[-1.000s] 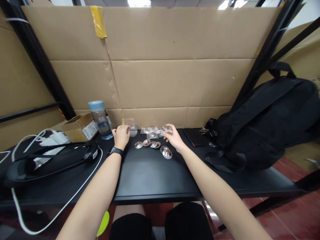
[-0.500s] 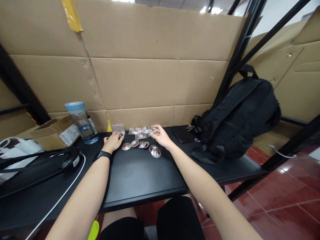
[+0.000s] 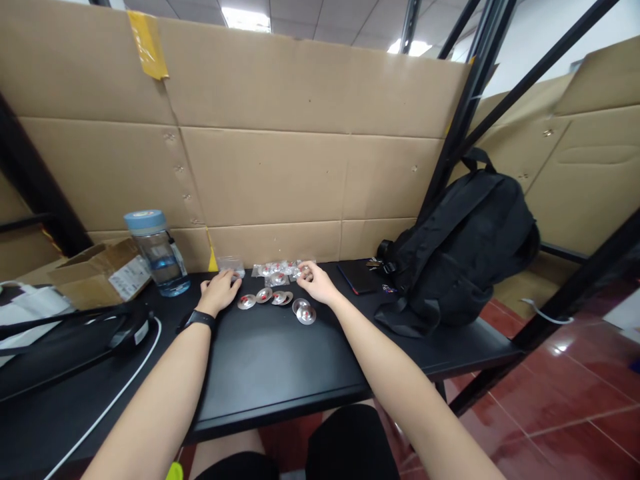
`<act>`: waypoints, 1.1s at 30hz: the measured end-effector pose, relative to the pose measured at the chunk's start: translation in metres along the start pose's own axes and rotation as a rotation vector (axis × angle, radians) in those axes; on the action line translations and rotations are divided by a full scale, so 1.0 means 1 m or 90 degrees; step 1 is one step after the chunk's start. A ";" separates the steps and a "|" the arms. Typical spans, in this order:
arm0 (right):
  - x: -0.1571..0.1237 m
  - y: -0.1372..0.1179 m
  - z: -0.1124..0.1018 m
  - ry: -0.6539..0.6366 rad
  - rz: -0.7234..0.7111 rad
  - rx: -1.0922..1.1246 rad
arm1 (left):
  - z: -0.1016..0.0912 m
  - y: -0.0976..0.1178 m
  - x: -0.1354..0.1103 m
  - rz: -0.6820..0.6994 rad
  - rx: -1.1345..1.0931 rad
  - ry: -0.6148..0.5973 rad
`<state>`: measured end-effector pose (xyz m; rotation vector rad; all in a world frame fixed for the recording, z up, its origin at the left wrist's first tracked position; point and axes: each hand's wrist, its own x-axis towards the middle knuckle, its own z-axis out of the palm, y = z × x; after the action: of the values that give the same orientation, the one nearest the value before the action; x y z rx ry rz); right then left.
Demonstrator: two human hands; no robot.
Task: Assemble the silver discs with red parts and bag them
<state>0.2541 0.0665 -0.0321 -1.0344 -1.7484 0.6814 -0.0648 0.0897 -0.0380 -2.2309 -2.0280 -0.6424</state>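
Note:
My left hand (image 3: 220, 291) lies on the black tabletop with its fingers spread. Its fingertips reach the edge of a clear plastic bag (image 3: 231, 265). Across from it, my right hand (image 3: 319, 285) curls its thumb and fingers around a bagged silver disc (image 3: 305, 272) at the right end of a row; the fingers partly cover it. The row of clear packets (image 3: 277, 269) holds silver discs with red bits. Nearer me are several unbagged domed silver discs with red centres, like finger cymbals (image 3: 247, 302); two of them overlap (image 3: 307, 315) below my right hand.
A water bottle (image 3: 159, 257) and an open cardboard box (image 3: 107, 270) stand on the left, near a black bag (image 3: 100, 340) and a white cable (image 3: 117, 393). On the right are a dark flat case (image 3: 359, 279), keys (image 3: 373, 264) and a black backpack (image 3: 465, 247). Cardboard (image 3: 270, 160) walls the back.
The view has tipped slightly upward and to the right. My left thumb now stands further from the fingers. My right hand stays at the right end of the packets; the discs keep their layout.

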 end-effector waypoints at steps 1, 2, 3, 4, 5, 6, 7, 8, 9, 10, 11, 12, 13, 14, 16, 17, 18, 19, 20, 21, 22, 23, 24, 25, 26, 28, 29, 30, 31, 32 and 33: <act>0.000 0.001 -0.001 -0.001 -0.001 -0.016 | -0.002 0.004 -0.002 0.005 0.002 0.013; 0.000 0.001 -0.001 -0.003 -0.003 -0.036 | -0.005 0.008 -0.004 0.016 0.003 0.026; 0.001 0.002 -0.002 -0.006 -0.005 -0.057 | -0.007 0.014 -0.006 0.035 0.002 0.036; 0.001 0.003 -0.002 -0.009 -0.006 -0.078 | -0.009 0.021 -0.009 0.065 -0.003 0.039; 0.001 0.004 -0.002 -0.011 -0.007 -0.099 | -0.011 0.029 -0.011 0.099 -0.013 0.036; 0.002 0.005 -0.002 -0.012 -0.009 -0.118 | -0.013 0.037 -0.014 0.135 -0.026 0.027; 0.002 0.005 -0.002 -0.014 -0.010 -0.136 | -0.014 0.046 -0.017 0.164 -0.040 0.014; 0.002 0.006 -0.002 -0.016 -0.011 -0.152 | -0.014 0.055 -0.021 0.182 -0.053 0.003; 0.001 0.005 -0.002 -0.022 -0.009 -0.170 | -0.014 0.063 -0.024 0.198 -0.060 -0.008; 0.001 0.005 -0.002 -0.032 -0.002 -0.191 | -0.013 0.070 -0.027 0.208 -0.063 -0.024; 0.000 0.004 -0.003 -0.045 0.008 -0.218 | -0.012 0.077 -0.029 0.216 -0.062 -0.040; -0.001 0.003 -0.004 -0.061 0.022 -0.250 | -0.011 0.081 -0.032 0.225 -0.060 -0.056; -0.002 0.002 -0.005 -0.080 0.034 -0.286 | -0.009 0.085 -0.034 0.234 -0.058 -0.071; -0.003 0.001 -0.007 -0.102 0.042 -0.322 | -0.008 0.087 -0.035 0.243 -0.058 -0.082; -0.005 0.001 -0.009 -0.141 0.049 -0.393 | -0.005 0.089 -0.037 0.256 -0.062 -0.094; -0.006 0.001 -0.010 -0.154 0.052 -0.424 | -0.005 0.088 -0.037 0.259 -0.067 -0.095; -0.006 0.002 -0.011 -0.163 0.056 -0.451 | -0.004 0.088 -0.037 0.258 -0.071 -0.093; -0.006 0.003 -0.011 -0.166 0.062 -0.472 | -0.004 0.087 -0.037 0.255 -0.075 -0.090; -0.006 0.005 -0.011 -0.167 0.068 -0.485 | -0.004 0.087 -0.037 0.253 -0.077 -0.087; -0.006 0.006 -0.010 -0.167 0.069 -0.492 | -0.004 0.087 -0.037 0.251 -0.078 -0.085; -0.005 0.008 -0.010 -0.168 0.063 -0.493 | -0.005 0.087 -0.037 0.251 -0.079 -0.084; -0.003 0.010 -0.009 -0.171 0.051 -0.492 | -0.006 0.087 -0.037 0.253 -0.079 -0.084; -0.002 0.011 -0.008 -0.175 0.036 -0.489 | -0.007 0.088 -0.038 0.255 -0.079 -0.084; -0.001 0.012 -0.007 -0.177 0.022 -0.485 | -0.009 0.088 -0.038 0.258 -0.079 -0.084; 0.001 0.013 -0.006 -0.178 0.010 -0.482 | -0.010 0.089 -0.039 0.260 -0.080 -0.084; 0.002 0.014 -0.004 -0.172 -0.004 -0.481 | -0.013 0.091 -0.039 0.262 -0.084 -0.080; 0.003 0.014 -0.004 -0.165 -0.007 -0.483 | -0.014 0.092 -0.039 0.263 -0.090 -0.077; 0.003 0.014 -0.004 -0.159 -0.009 -0.487 | -0.014 0.093 -0.039 0.261 -0.104 -0.072; 0.003 0.014 -0.004 -0.153 -0.008 -0.493 | -0.014 0.093 -0.039 0.258 -0.124 -0.065; 0.003 0.015 -0.005 -0.149 -0.004 -0.500 | -0.014 0.094 -0.039 0.253 -0.150 -0.055; 0.003 0.015 -0.005 -0.145 0.004 -0.507 | -0.013 0.095 -0.039 0.248 -0.178 -0.045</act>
<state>0.2630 0.0767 -0.0408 -1.5270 -2.2864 0.0754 0.0212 0.0366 -0.0169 -2.7361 -1.5324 -0.8537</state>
